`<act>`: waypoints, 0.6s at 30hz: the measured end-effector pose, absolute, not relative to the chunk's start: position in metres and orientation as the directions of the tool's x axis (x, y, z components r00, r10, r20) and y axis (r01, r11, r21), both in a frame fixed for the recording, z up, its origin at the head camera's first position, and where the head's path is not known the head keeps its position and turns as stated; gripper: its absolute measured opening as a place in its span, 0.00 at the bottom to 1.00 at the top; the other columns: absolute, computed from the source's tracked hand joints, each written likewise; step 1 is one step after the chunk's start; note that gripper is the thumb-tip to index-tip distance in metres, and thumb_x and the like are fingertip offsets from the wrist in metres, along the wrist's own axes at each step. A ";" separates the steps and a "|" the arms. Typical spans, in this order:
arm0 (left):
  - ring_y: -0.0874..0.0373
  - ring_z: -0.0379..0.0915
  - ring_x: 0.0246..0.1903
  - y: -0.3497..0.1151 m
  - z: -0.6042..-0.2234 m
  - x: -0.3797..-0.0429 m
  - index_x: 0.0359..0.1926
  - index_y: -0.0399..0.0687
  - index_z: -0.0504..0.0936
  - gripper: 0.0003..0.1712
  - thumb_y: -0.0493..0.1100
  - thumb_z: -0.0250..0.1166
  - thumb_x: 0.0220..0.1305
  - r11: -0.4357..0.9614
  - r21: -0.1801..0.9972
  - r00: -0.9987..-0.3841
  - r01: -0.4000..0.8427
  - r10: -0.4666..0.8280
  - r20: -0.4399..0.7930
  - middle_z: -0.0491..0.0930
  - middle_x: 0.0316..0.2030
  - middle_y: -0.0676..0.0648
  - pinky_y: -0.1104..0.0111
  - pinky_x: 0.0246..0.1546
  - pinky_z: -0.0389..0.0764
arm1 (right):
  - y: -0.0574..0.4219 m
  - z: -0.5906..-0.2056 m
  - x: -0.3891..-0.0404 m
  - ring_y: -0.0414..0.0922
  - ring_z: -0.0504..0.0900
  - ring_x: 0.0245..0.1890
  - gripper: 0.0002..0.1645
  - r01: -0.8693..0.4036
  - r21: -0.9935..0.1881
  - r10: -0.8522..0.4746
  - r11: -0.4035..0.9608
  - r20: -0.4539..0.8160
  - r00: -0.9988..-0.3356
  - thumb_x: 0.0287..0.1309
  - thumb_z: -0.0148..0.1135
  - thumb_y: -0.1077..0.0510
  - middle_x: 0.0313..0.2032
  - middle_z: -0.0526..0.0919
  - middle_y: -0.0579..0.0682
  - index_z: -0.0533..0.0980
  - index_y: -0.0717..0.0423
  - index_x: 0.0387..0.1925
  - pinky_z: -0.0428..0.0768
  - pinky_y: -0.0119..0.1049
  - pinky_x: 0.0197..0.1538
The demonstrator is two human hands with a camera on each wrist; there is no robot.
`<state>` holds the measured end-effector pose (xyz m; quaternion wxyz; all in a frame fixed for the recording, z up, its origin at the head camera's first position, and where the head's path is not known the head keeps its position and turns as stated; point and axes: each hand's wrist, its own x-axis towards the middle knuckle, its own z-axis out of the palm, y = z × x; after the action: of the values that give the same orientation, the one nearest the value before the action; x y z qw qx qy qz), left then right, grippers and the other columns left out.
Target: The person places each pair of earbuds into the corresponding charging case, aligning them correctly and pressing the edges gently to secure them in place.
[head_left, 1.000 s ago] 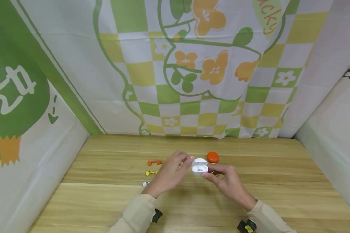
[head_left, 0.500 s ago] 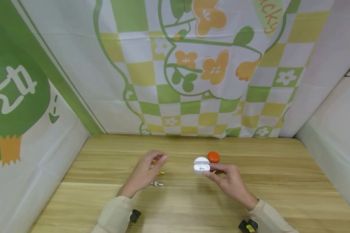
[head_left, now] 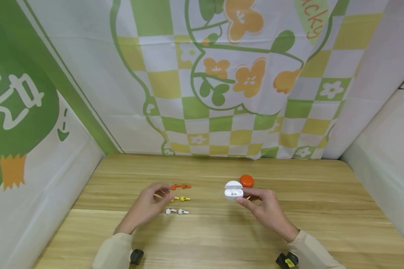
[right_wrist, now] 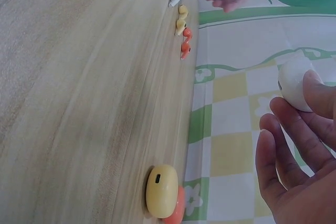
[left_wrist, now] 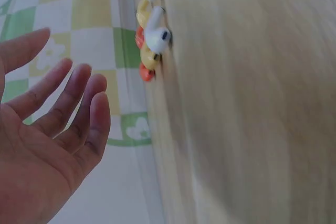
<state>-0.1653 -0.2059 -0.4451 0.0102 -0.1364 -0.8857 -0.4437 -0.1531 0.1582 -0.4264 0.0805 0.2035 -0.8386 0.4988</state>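
Note:
My right hand [head_left: 269, 213] grips a white earbud case [head_left: 233, 192] above the table, thumb on one side and fingers on the other. The case's lid stands up, and its inside shows in the head view. My left hand [head_left: 148, 205] hovers over the table's left part with fingers spread and nothing between them, as the left wrist view also shows. Just right of it lie pairs of earbuds in rows: orange earbuds [head_left: 186, 186] at the back, yellow earbuds [head_left: 185, 198] in the middle, white earbuds [head_left: 183, 212] at the front. The left fingertips partly cover the yellow pair.
An orange case [head_left: 247, 181] sits on the wooden table [head_left: 215, 239] behind the white case. A yellow case [right_wrist: 161, 192] stands beside it, mostly hidden by my right hand in the head view. Printed cloth [head_left: 219, 130] walls the table's back and sides.
My left hand has drawn away from the white case leftward, past the earbuds, which now show more fully. The right hand keeps holding the white case nearly in place.

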 end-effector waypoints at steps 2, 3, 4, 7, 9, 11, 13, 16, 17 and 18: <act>0.54 0.78 0.44 -0.210 -0.449 -0.165 0.55 0.35 0.81 0.21 0.44 0.69 0.68 0.574 0.776 -0.959 0.261 0.247 0.140 0.82 0.44 0.46 0.61 0.46 0.82 | 0.158 -0.426 -0.153 0.40 0.83 0.35 0.16 -0.424 -0.801 -0.262 0.422 0.340 -0.903 0.58 0.74 0.61 0.34 0.87 0.45 0.86 0.63 0.47 0.83 0.33 0.38; 0.54 0.78 0.43 -0.212 -0.450 -0.165 0.55 0.35 0.81 0.20 0.43 0.70 0.67 0.579 0.772 -0.958 0.262 0.255 0.134 0.82 0.44 0.46 0.61 0.46 0.82 | 0.158 -0.426 -0.153 0.40 0.84 0.35 0.16 -0.423 -0.802 -0.259 0.422 0.340 -0.904 0.57 0.74 0.61 0.34 0.87 0.45 0.86 0.62 0.47 0.83 0.33 0.38; 0.54 0.78 0.43 -0.214 -0.451 -0.165 0.54 0.36 0.81 0.19 0.42 0.70 0.66 0.586 0.766 -0.956 0.263 0.263 0.128 0.82 0.44 0.45 0.61 0.46 0.82 | 0.158 -0.426 -0.153 0.40 0.84 0.35 0.16 -0.421 -0.803 -0.256 0.421 0.340 -0.905 0.57 0.74 0.61 0.34 0.87 0.44 0.86 0.61 0.47 0.83 0.33 0.38; 0.54 0.78 0.44 -0.217 -0.453 -0.164 0.52 0.38 0.82 0.19 0.42 0.72 0.64 0.609 0.750 -0.954 0.258 0.285 0.097 0.82 0.44 0.45 0.59 0.47 0.82 | 0.158 -0.427 -0.154 0.39 0.84 0.35 0.15 -0.429 -0.798 -0.258 0.423 0.348 -0.901 0.57 0.74 0.62 0.34 0.87 0.44 0.86 0.61 0.47 0.83 0.33 0.39; 0.53 0.78 0.44 -0.219 -0.455 -0.163 0.51 0.38 0.82 0.19 0.42 0.74 0.62 0.619 0.745 -0.952 0.250 0.297 0.072 0.82 0.44 0.46 0.59 0.47 0.81 | 0.158 -0.428 -0.155 0.39 0.84 0.35 0.15 -0.429 -0.797 -0.257 0.425 0.348 -0.901 0.57 0.74 0.62 0.34 0.87 0.44 0.86 0.60 0.47 0.83 0.33 0.39; 0.53 0.77 0.43 -0.221 -0.456 -0.163 0.51 0.38 0.82 0.21 0.44 0.75 0.61 0.622 0.745 -0.949 0.242 0.312 0.048 0.82 0.43 0.46 0.60 0.46 0.81 | 0.158 -0.428 -0.155 0.39 0.84 0.35 0.15 -0.431 -0.797 -0.260 0.424 0.349 -0.900 0.57 0.74 0.62 0.34 0.87 0.44 0.86 0.60 0.47 0.84 0.34 0.39; 0.53 0.77 0.42 -0.222 -0.457 -0.164 0.51 0.37 0.82 0.22 0.43 0.76 0.59 0.621 0.745 -0.943 0.243 0.332 0.030 0.81 0.43 0.46 0.60 0.45 0.81 | 0.158 -0.427 -0.154 0.40 0.84 0.35 0.15 -0.432 -0.798 -0.262 0.421 0.349 -0.900 0.57 0.74 0.61 0.35 0.88 0.44 0.87 0.59 0.47 0.84 0.34 0.39; 0.53 0.76 0.40 -0.223 -0.459 -0.164 0.51 0.36 0.82 0.23 0.42 0.77 0.56 0.621 0.746 -0.934 0.240 0.356 0.004 0.80 0.41 0.46 0.63 0.43 0.81 | 0.157 -0.427 -0.154 0.40 0.85 0.36 0.15 -0.435 -0.797 -0.268 0.419 0.350 -0.898 0.56 0.75 0.62 0.35 0.88 0.44 0.87 0.59 0.46 0.84 0.36 0.40; 0.54 0.75 0.39 -0.223 -0.460 -0.165 0.50 0.36 0.82 0.23 0.41 0.77 0.56 0.622 0.744 -0.931 0.242 0.365 -0.002 0.80 0.40 0.47 0.64 0.42 0.81 | 0.157 -0.427 -0.154 0.40 0.85 0.36 0.14 -0.435 -0.797 -0.268 0.420 0.349 -0.898 0.56 0.75 0.62 0.36 0.88 0.44 0.87 0.59 0.46 0.85 0.37 0.40; 0.54 0.75 0.39 -0.223 -0.461 -0.165 0.50 0.35 0.82 0.23 0.41 0.77 0.55 0.622 0.743 -0.928 0.245 0.372 -0.005 0.80 0.39 0.47 0.65 0.41 0.80 | 0.157 -0.427 -0.154 0.39 0.85 0.36 0.14 -0.433 -0.796 -0.266 0.422 0.348 -0.899 0.56 0.75 0.62 0.35 0.88 0.44 0.87 0.58 0.46 0.85 0.37 0.40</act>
<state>-0.1654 -0.2231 -0.4606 -0.0792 -0.1718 -0.8971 -0.3992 -0.1537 0.1572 -0.4272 0.0843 0.2085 -0.8389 0.4956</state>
